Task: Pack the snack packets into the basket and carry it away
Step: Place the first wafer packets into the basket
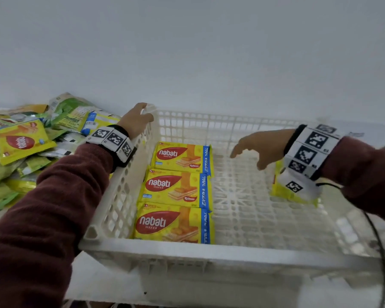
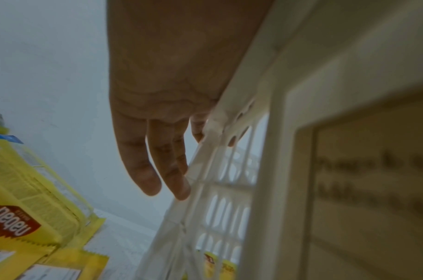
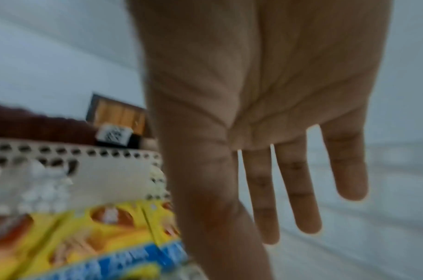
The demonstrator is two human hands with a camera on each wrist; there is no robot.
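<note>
A white plastic basket (image 1: 187,252) stands in front of me. Three yellow wafer packets (image 1: 176,188) lie flat in a column along its left side. A fourth yellow packet (image 1: 282,192) lies at the right side, partly hidden under my right wrist. My left hand (image 1: 136,121) holds the basket's far left rim, thumb inside and fingers (image 2: 143,170) hanging down the outer wall (image 2: 229,189). My right hand (image 1: 258,147) hovers over the basket's floor, fingers (image 3: 296,189) spread and straight, holding nothing.
A loose pile of yellow and green snack packets (image 1: 25,141) lies on the white surface left of the basket, also in the left wrist view (image 2: 25,208). A plain wall stands close behind. A black cable (image 1: 378,241) hangs from my right wrist.
</note>
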